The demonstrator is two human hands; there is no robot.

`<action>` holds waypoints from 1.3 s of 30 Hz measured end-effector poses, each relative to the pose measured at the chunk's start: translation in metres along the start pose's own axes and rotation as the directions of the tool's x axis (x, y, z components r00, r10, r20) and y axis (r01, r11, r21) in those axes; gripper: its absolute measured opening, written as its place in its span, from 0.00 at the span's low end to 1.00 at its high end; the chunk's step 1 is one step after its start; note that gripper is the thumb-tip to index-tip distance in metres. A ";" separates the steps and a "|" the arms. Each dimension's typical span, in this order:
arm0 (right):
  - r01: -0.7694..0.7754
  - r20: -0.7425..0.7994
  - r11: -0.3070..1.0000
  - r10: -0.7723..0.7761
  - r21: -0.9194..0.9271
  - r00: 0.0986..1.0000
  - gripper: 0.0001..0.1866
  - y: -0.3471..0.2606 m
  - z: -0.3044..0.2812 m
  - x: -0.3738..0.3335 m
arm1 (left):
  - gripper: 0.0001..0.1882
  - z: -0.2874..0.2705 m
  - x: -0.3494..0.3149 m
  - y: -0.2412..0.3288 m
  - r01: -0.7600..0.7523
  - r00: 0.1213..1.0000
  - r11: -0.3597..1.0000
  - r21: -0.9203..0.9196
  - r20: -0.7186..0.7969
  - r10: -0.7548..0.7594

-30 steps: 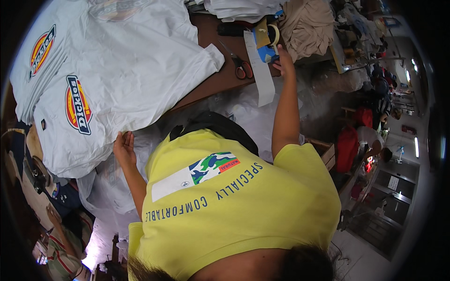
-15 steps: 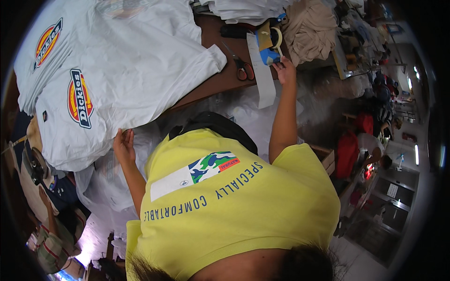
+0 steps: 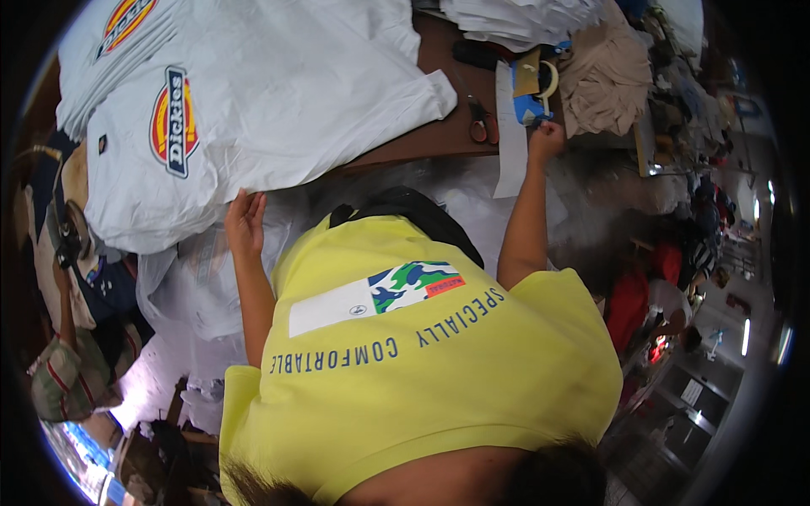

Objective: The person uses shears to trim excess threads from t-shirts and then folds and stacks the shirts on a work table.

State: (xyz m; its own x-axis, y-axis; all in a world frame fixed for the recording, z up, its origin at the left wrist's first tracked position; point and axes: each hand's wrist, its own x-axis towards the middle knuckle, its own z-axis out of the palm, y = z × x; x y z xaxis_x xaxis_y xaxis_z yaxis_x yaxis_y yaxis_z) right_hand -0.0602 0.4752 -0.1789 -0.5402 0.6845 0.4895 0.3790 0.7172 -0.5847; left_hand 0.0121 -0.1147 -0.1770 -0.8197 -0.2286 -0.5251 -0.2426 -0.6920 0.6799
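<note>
A white T-shirt (image 3: 278,110) with a printed red, yellow and blue badge lies spread over the table at upper left. Just at its near edge is my left hand (image 3: 245,221), fingers loosely stretched and the tips touching the cloth. My right hand (image 3: 548,142) is closed right in front of a blue tape dispenser (image 3: 530,108). A pale tape roll (image 3: 548,78) sits in the dispenser. What those fingers pinch, if anything, is too small to make out. A white paper strip (image 3: 511,135) hangs over the table edge beside the dispenser.
Orange-and-black scissors (image 3: 483,126) lie on the brown table (image 3: 443,46). A beige cloth pile (image 3: 603,76) and a white cloth stack (image 3: 515,21) stand beyond. Clear plastic bags (image 3: 202,287) sit below the table. A co-worker's arm and striped sleeve (image 3: 72,375) show at lower left.
My right hand has gone from partly spread fingers to closed beside the dispenser. My left hand stays at the shirt's edge. The whole view has shifted, so the table appears higher and further right.
</note>
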 end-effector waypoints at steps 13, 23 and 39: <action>-0.418 0.689 0.642 -0.245 0.643 0.682 0.11 -0.151 0.013 -0.074 | 0.13 0.009 0.002 -0.004 -0.041 0.993 0.998 0.051 -0.111 0.046; 0.001 0.692 0.698 -0.711 0.717 -0.126 0.09 -0.333 0.060 -0.230 | 0.11 0.000 -0.001 -0.004 -0.102 0.979 0.985 0.137 -0.162 0.124; 0.601 0.866 0.663 -0.490 0.446 -0.102 0.22 -0.374 0.049 -0.264 | 0.11 -0.006 0.000 -0.004 -0.100 0.976 0.976 0.194 -0.170 0.134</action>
State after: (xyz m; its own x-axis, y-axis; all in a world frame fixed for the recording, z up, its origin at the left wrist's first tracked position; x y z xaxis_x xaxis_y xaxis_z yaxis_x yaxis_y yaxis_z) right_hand -0.0964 0.0196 -0.1209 -0.7809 -0.5341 -0.3239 -0.4083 0.8289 -0.3824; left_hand 0.0160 -0.1164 -0.1826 -0.7448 -0.4317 -0.5088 -0.2559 -0.5194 0.8153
